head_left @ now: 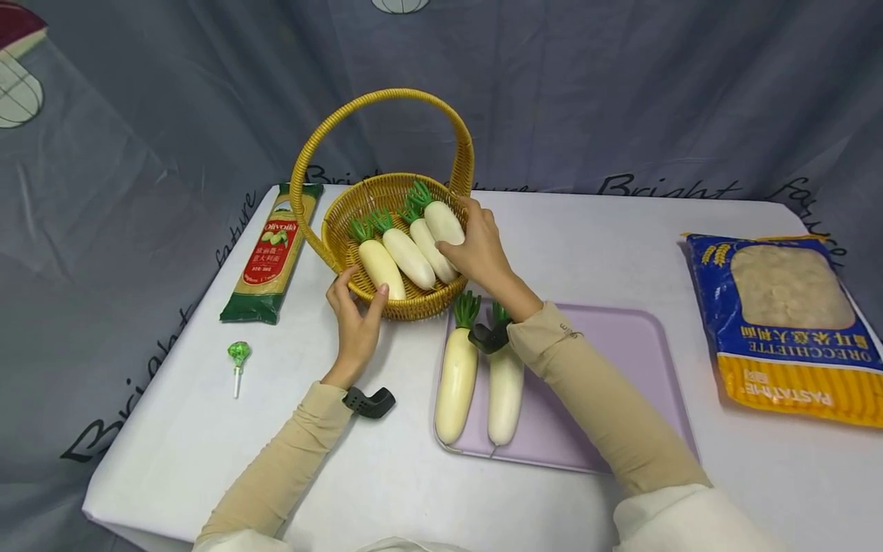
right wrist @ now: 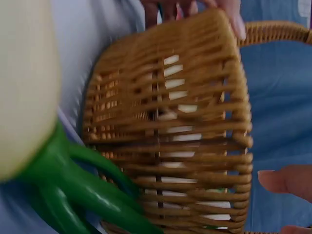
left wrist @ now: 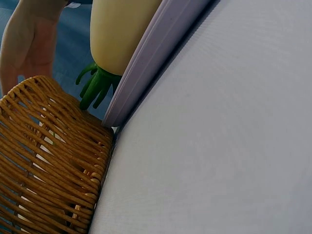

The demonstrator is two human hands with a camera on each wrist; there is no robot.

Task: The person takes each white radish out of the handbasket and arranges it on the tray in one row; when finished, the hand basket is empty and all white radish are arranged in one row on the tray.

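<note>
A wicker basket (head_left: 421, 309) with a tall arched handle stands on the table and holds several white radishes (head_left: 408, 258) with green tops. My left hand (head_left: 356, 326) grips the basket's front-left rim, thumb at the rim and fingers along the outer wall. Over the right side of the rim, my right hand (head_left: 483, 249) reaches in beside the rightmost radish (head_left: 444, 223), near the handle's base. In the right wrist view its thumb (right wrist: 285, 181) stands apart from the rim, with no radish seen between thumb and finger. Two more radishes (head_left: 457, 387) lie on a lilac tray (head_left: 614, 368).
A pasta packet (head_left: 265, 261) lies left of the basket, and a green lollipop (head_left: 238, 354) is nearer the left edge. To the right lies a large blue and yellow bag of orecchiette (head_left: 786, 322). The tray's corner sits close against the basket.
</note>
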